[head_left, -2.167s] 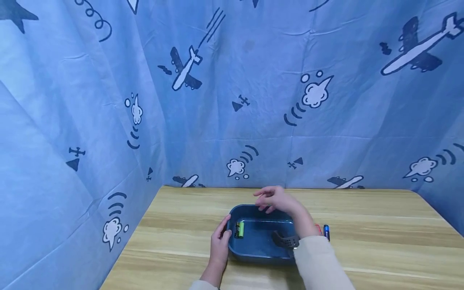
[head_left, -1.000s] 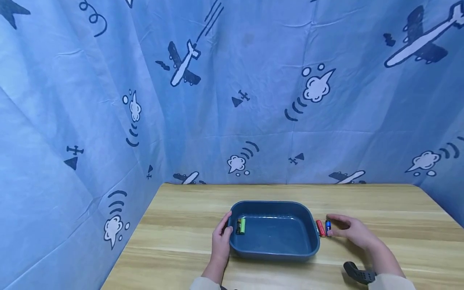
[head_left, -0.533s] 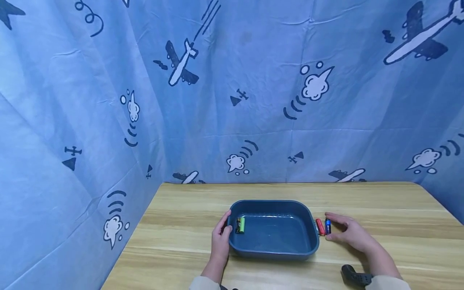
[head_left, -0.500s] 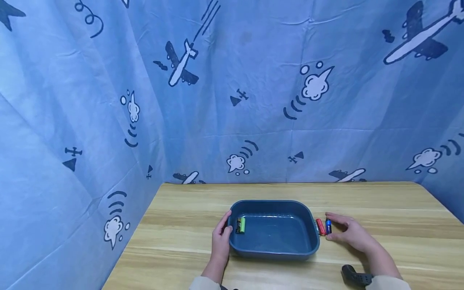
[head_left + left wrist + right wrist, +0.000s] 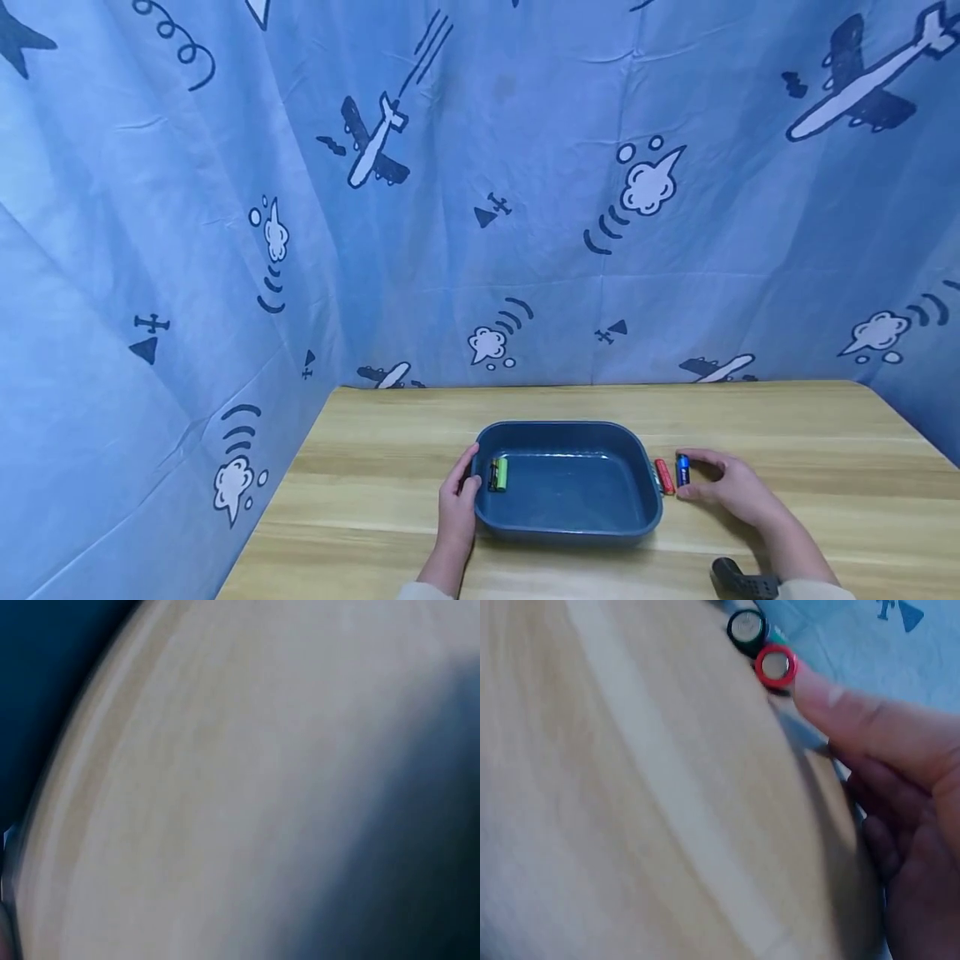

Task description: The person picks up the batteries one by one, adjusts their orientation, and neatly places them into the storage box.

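Note:
In the head view, my left hand (image 5: 456, 508) grips the left wall of a dark blue rectangular tub (image 5: 566, 529), thumb at the rim and fingers along the outside. Two batteries, a black one (image 5: 492, 475) and a green one (image 5: 502, 475), lie side by side within the tub at its left end. My right hand (image 5: 731, 490) pinches a blue battery (image 5: 682, 471) end to end between thumb and forefinger, low over the table. Just left of it lies a red battery (image 5: 664, 477). The right wrist view shows the red battery's end (image 5: 776, 666) near my thumb; the blue one is hidden there.
Another dark green battery (image 5: 748, 628) sits between the red one and the tub. All stand on a wood-grain table (image 5: 360, 500). A blue curtain (image 5: 540, 208) with airplane prints hangs behind and at the sides. A black wrist device (image 5: 742, 579) juts from my right wrist.
My right hand has moved from above the tub to the right, and its thumb and forefinger have closed on the blue battery. That battery has shifted slightly away from the red one. Left hand stays put.

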`<state>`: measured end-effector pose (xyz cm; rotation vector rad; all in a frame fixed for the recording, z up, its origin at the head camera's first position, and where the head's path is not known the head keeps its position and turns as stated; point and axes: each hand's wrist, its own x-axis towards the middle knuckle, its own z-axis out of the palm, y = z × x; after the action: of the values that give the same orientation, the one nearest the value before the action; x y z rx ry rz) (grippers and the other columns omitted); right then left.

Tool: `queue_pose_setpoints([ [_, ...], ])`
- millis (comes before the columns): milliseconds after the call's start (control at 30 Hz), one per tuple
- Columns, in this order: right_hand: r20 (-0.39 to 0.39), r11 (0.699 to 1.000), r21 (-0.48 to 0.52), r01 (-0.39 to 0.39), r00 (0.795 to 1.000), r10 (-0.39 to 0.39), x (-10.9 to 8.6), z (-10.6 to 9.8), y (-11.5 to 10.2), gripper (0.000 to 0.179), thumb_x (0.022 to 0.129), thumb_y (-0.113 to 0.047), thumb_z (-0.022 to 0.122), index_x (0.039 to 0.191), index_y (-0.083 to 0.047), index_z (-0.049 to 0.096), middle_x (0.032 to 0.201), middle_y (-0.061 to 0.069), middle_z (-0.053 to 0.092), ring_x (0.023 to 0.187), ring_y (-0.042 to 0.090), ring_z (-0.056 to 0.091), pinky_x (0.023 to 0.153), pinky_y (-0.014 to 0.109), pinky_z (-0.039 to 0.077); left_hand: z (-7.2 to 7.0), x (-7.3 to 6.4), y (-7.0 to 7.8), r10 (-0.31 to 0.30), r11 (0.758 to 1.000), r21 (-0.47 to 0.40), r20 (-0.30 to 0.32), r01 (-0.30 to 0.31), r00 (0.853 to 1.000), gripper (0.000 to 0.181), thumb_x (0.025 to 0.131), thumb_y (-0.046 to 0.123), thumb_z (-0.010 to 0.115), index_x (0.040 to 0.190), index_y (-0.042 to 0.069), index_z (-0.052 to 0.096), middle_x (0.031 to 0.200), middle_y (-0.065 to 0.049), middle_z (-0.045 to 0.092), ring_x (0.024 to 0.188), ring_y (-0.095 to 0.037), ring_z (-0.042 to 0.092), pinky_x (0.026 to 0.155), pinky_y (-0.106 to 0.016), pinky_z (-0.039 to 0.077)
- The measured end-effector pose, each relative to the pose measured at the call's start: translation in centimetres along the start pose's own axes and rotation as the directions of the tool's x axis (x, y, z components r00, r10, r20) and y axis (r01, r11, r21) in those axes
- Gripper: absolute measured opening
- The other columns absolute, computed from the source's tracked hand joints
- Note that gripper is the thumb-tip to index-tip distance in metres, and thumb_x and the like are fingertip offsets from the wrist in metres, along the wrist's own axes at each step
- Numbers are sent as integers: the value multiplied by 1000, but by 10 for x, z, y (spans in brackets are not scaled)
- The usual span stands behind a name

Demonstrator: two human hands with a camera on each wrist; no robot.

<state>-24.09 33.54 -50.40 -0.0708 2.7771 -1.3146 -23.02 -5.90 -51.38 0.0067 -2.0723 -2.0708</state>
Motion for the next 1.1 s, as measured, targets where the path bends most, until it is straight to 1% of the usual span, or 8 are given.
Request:
queue_pose_setpoints([
  [267,-33,985,165,-52,998,58,2,-8,-13,76,71,-8,76,134,10,37,130,34,42,115,43,48,93,52,40,1,0,-3,16,1000,-8,-6,-16,1000,42,89,2,46,128,12,57,135,-5,49,131,-23,36,108,-42,25],
  [367,-29,928,364,-80,995,97,0,-11,-12,73,73,0,73,137,1,37,122,22,55,104,27,60,86,39,50,-1,0,-4,14,1000,-4,0,-14,1000,42,88,1,46,128,11,57,135,-5,50,131,-23,36,108,-41,26],
  [500,-34,824,566,-33,997,63,-2,-15,-8,72,74,4,70,138,-14,41,104,-10,63,91,10,65,76,25,53,-4,2,-3,-1,1000,2,11,1,1000,42,90,2,45,129,12,56,136,-4,49,131,-22,35,108,-41,25],
  [600,-27,811,585,-15,999,37,-3,-19,-11,72,77,1,69,140,-18,39,102,-18,61,93,9,64,77,21,52,-7,4,-1,-3,1000,-2,22,3,1000,41,92,3,44,130,12,54,138,-4,47,132,-24,33,107,-42,25],
  [767,-15,782,623,-26,999,45,-5,-22,-20,62,77,2,68,132,-21,49,101,-20,61,94,6,63,77,19,50,-8,5,-2,-3,1000,-8,29,3,1000,41,92,2,43,131,10,53,139,-6,45,133,-25,32,107,-43,25],
  [867,-13,794,606,-51,997,74,-6,-23,-27,67,76,2,70,136,-13,45,99,-18,63,92,4,63,76,19,51,-8,3,-2,-7,1000,6,19,7,1000,42,91,2,44,131,11,54,138,-5,47,132,-24,34,107,-42,25],
  [1000,-12,817,567,-102,991,132,-5,-25,-39,82,73,-1,74,141,6,28,103,-6,67,89,3,64,74,18,51,-5,2,-2,6,1000,10,5,-7,1000,42,91,3,45,130,11,55,136,-4,49,131,-23,35,107,-41,26],
  [1100,3,834,533,-141,986,165,-4,-29,-45,85,72,-4,76,141,8,26,107,3,66,88,5,64,74,18,51,-2,1,-1,12,1000,4,8,-12,1000,41,90,3,45,129,12,55,136,-4,49,131,-24,35,107,-42,26],
])
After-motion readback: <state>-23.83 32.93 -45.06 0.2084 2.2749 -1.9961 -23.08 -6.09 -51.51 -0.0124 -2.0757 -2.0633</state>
